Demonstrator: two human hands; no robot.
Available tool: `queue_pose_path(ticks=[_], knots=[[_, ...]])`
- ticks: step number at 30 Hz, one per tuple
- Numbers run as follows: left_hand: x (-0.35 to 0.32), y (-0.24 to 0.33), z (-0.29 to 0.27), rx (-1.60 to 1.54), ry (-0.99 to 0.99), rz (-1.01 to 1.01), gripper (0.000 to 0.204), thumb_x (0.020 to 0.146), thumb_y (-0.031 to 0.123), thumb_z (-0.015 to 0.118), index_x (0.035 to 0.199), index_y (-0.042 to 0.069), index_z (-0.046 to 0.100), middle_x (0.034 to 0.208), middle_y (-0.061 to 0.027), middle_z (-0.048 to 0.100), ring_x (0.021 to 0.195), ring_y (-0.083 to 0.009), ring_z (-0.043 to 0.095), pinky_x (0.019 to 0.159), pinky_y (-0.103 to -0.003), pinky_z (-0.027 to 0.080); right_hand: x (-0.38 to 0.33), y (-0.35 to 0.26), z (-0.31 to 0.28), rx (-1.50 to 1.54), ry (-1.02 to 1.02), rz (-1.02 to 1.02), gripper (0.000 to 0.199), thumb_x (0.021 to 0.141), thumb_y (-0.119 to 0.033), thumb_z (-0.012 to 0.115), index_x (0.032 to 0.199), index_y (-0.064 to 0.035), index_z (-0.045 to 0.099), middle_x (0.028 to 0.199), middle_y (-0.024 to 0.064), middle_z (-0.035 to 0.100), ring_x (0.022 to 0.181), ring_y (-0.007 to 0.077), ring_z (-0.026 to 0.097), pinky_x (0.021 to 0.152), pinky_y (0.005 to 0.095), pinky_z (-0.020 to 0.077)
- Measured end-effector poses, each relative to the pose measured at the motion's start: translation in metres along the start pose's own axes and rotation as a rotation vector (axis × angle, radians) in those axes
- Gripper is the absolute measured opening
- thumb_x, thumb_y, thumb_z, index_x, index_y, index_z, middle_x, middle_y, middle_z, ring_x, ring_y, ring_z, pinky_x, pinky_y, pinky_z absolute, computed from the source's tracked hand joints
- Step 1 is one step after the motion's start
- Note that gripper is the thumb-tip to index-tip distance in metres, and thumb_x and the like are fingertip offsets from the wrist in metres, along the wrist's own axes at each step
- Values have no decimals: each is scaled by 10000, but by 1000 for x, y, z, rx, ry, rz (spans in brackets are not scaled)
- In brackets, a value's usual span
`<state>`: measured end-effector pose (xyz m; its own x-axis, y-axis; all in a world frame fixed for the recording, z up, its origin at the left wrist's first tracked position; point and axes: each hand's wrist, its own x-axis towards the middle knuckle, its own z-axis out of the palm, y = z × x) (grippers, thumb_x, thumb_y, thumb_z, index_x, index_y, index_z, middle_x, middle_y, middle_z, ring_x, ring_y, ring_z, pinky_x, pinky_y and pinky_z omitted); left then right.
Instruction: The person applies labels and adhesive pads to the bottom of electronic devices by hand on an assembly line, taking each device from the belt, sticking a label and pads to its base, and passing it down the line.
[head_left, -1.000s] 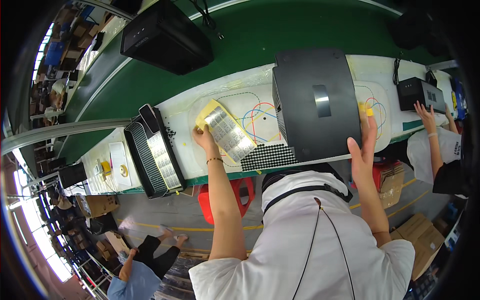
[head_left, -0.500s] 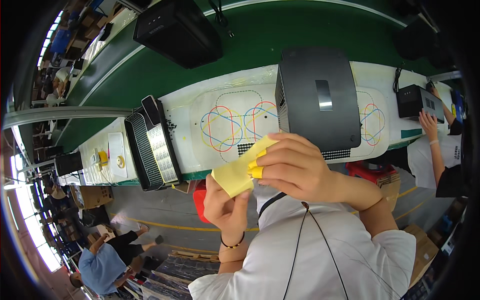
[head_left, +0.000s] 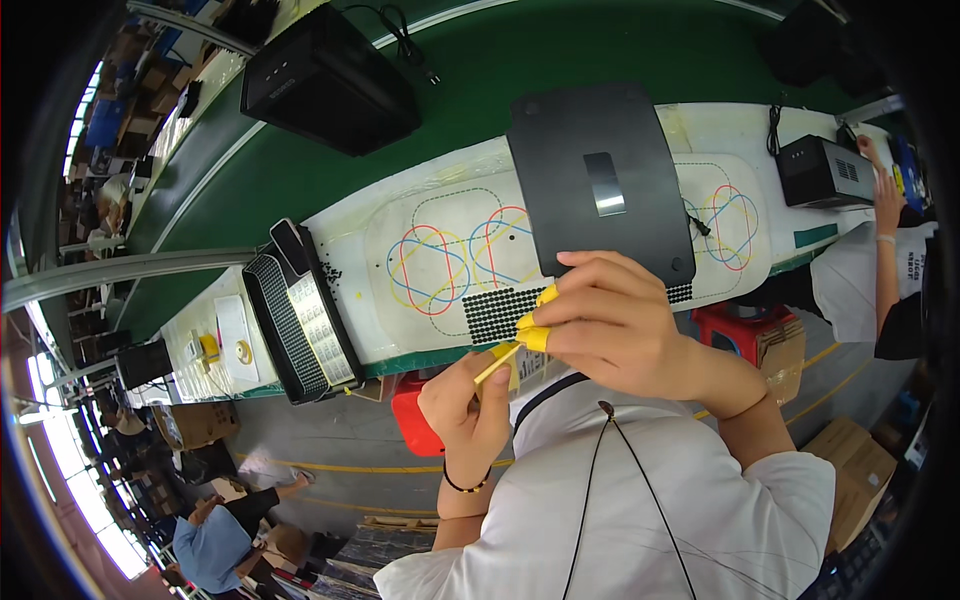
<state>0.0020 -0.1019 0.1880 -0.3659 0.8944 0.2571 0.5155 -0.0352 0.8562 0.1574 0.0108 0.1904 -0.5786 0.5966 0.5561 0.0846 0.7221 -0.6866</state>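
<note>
My left hand [head_left: 463,405] pinches a thin yellow paper sheet [head_left: 497,366] between thumb and fingers, and the sheet appears nearly edge-on. At its other end, my right hand [head_left: 625,330] has its fingers closed on it; yellow coverings wrap some of its fingertips. Just beyond my hands a large black device casing [head_left: 640,130] stands on the bench, with a silvery rectangular label [head_left: 604,184] on its upward face. A sheet of round black dots [head_left: 505,314] lies by the bench edge, partly hidden behind my right hand.
Coloured loops mark the white worktop mat [head_left: 380,290]. To the left sits a black tray [head_left: 275,335] with label sheets and a phone [head_left: 290,246]. Another black device [head_left: 330,85] stands on the green surface. A co-worker's hand [head_left: 887,205] touches a smaller black device [head_left: 822,172] at right.
The yellow sheet has turned from broadside to nearly edge-on. My right hand has come slightly down, and more of the black-dot sheet shows. The casing looks rotated and shifted left in view.
</note>
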Motion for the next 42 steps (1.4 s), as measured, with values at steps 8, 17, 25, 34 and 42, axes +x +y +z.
queue_pose_path(ticks=[8, 17, 25, 34, 42], knots=[[7, -6, 10, -149, 47, -183, 182, 900, 134, 617, 817, -27, 628, 594, -19, 533, 507, -56, 404, 463, -223, 294, -8, 9, -2, -167, 45, -180, 167, 659, -107, 773, 769, -138, 651, 928, 8, 679, 881, 196, 615, 969, 500, 461], [22, -22, 4, -245, 167, -229, 283, 946, 217, 592, 844, -45, 623, 704, 18, 565, 630, -31, 425, 564, -196, 321, 28, 71, -84, -20, 10, -7, 140, 757, 11, 678, 867, -58, 624, 831, 54, 657, 778, 228, 595, 912, 452, 460], [27, -27, 9, -233, 206, -271, 324, 952, 276, 582, 826, -21, 608, 722, 14, 566, 661, -47, 425, 600, -205, 331, 30, 92, -64, 170, -18, 319, 392, 834, -16, 645, 1208, -14, 526, 776, 17, 565, 750, 103, 551, 779, 255, 423], [32, -30, 11, -246, 212, -276, 331, 959, 284, 570, 811, -11, 594, 746, -5, 581, 671, -59, 450, 611, -213, 353, 29, 96, -64, 56, -51, 303, 376, 837, -23, 647, 1194, -12, 530, 772, 16, 553, 748, 108, 554, 767, 253, 430], [32, -32, 10, -242, 215, -271, 329, 967, 278, 552, 806, -8, 583, 748, -9, 578, 674, -60, 462, 616, -212, 364, 29, 93, -64, -14, -43, 323, 389, 834, -49, 656, 1204, -39, 536, 757, 9, 563, 781, 128, 543, 843, 285, 394]])
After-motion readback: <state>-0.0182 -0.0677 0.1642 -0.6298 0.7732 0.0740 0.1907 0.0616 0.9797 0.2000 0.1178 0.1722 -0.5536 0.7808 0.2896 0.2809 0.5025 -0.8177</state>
